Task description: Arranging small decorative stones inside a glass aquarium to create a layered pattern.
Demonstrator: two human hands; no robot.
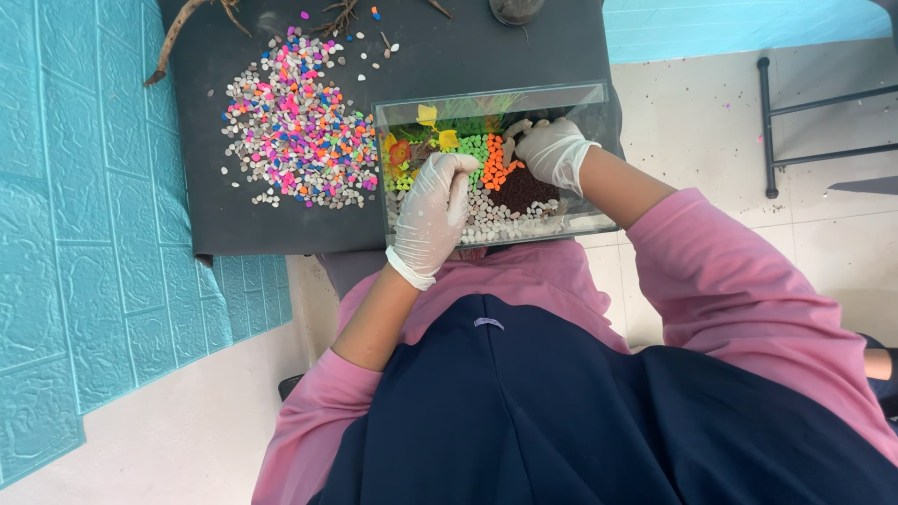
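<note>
A small clear glass tank (586,93) stands on a dark grey table (234,215). Inside lie white pebbles, a brown patch, bands of orange and green pebbles (494,161), and yellow plastic plants (427,116). My left hand (432,217), in a white glove, reaches over the tank's near wall, fingers curled down toward the green and white pebbles. My right hand (554,150), also gloved, is inside the tank above the orange pebbles and brown patch, fingers bent together. Whether either hand pinches a pebble is hidden.
A loose pile of mixed coloured pebbles (295,122) spreads over the table left of the tank. Dry twigs (182,28) lie at the table's far edge. A teal textured wall panel (84,206) is on the left, a black metal frame (795,112) on the right floor.
</note>
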